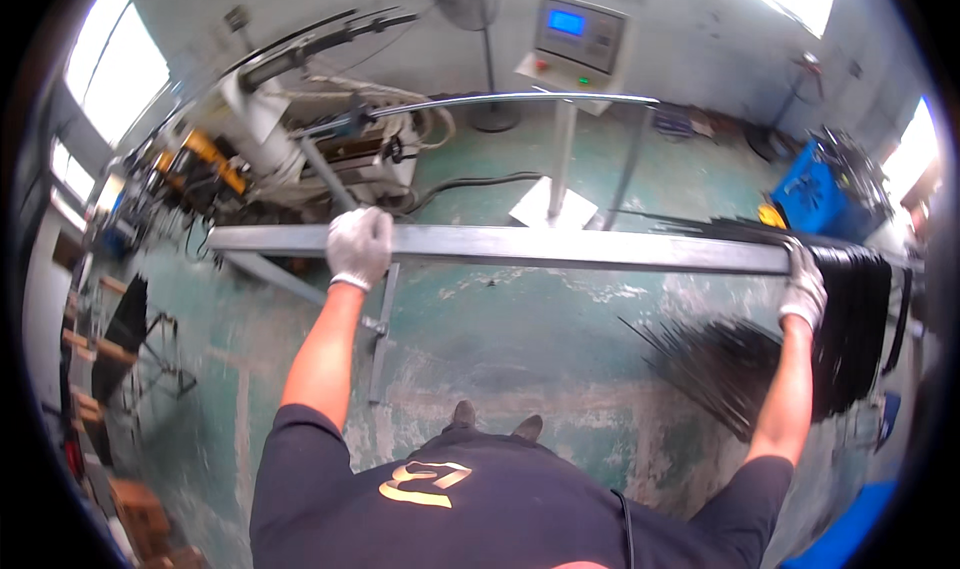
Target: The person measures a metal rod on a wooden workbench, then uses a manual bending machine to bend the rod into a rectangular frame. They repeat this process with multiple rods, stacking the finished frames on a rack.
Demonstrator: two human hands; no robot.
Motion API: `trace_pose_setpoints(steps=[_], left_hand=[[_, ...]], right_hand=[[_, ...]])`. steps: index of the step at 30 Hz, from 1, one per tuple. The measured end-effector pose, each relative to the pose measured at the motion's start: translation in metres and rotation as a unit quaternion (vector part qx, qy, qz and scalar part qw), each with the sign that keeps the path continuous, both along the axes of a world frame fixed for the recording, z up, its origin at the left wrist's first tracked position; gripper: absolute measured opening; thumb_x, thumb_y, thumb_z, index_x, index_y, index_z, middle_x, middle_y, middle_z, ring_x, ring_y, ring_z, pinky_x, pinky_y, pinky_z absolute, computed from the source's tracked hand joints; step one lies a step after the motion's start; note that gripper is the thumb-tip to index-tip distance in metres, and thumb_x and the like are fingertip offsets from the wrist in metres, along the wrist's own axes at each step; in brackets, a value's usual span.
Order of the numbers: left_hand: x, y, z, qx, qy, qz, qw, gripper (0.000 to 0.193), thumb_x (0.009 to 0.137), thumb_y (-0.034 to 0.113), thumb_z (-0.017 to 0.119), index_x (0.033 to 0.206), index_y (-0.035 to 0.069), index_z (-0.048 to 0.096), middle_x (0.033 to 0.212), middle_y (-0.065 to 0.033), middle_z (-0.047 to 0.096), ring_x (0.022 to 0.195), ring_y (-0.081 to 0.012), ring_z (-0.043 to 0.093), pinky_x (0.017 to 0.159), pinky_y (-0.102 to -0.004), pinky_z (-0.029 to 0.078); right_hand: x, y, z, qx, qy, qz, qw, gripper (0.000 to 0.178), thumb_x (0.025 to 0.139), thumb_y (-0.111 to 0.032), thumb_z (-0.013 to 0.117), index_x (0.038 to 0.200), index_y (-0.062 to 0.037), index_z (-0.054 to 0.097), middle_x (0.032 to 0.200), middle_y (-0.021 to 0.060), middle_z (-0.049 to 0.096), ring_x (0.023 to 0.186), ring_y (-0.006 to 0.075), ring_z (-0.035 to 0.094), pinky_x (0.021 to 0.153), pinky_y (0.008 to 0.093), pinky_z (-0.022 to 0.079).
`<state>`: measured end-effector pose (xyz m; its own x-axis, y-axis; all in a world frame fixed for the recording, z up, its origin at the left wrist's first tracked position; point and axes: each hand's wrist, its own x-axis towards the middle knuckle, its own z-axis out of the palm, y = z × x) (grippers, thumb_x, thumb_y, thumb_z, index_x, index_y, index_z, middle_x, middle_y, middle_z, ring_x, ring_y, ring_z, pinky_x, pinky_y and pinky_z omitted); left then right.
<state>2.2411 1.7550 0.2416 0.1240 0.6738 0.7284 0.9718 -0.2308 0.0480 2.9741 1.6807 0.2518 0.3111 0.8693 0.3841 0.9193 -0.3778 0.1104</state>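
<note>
worn green workshop floor, seen from above. a long metal rail runs crosswise. the gloved left hand curls over its left part; the gloved right hand touches its right end, beside thin black rods. whether either hand grips cannot be told. beyond: a grey control panel.

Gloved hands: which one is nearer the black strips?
The right hand: it holds the metal beam beside the black strips; the left hand sits toward the beam's other end.
</note>
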Motion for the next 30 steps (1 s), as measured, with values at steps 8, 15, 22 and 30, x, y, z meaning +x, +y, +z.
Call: trace_pose_setpoints(steps=[8,15,22,30], left_hand=[[0.011,-0.007,0.0,0.032,0.002,0.037,0.999,0.02,0.084,0.019,0.066,0.067,0.013,0.058,0.067,-0.0072,0.06,0.071,-0.0297,0.062,0.072,-0.044,0.048],[0.018,-0.003,-0.005,0.042,-0.003,0.015,0.999,0.018,0.083,0.018,0.069,0.071,0.013,0.058,0.067,-0.0068,0.058,0.069,-0.0296,0.06,0.071,-0.0439,0.047],[0.012,-0.041,-0.008,0.06,-0.091,-0.137,0.984,0.021,0.087,0.019,0.064,0.105,0.007,0.064,0.106,-0.0177,0.068,0.107,-0.0368,0.063,0.105,-0.0492,0.043],[-0.128,-0.225,-0.152,-0.314,-0.193,-0.141,0.919,0.017,0.087,0.021,0.062,0.094,0.007,0.068,0.094,-0.0167,0.067,0.091,-0.0365,0.064,0.082,-0.0472,0.052]], right_hand=[[0.0,0.019,-0.009,0.041,-0.035,-0.067,0.996,0.051,0.088,-0.012,0.065,0.138,-0.0209,0.059,0.143,0.0057,0.057,0.125,0.03,0.059,0.106,0.0437,0.047],[-0.285,0.062,0.007,-0.005,0.148,0.215,0.965,0.032,0.1,-0.037,0.051,0.094,-0.0139,0.073,0.094,0.0165,0.071,0.094,0.0378,0.066,0.085,0.051,0.05],[-0.465,0.078,0.011,-0.073,0.205,0.298,0.93,0.039,0.098,-0.041,0.051,0.087,-0.0106,0.073,0.09,0.0198,0.07,0.088,0.0407,0.068,0.08,0.0511,0.052],[-0.435,0.091,-0.003,-0.045,0.221,0.203,0.953,0.048,0.099,-0.049,0.051,0.086,-0.0066,0.071,0.088,0.0228,0.068,0.087,0.0437,0.065,0.078,0.0507,0.048]])
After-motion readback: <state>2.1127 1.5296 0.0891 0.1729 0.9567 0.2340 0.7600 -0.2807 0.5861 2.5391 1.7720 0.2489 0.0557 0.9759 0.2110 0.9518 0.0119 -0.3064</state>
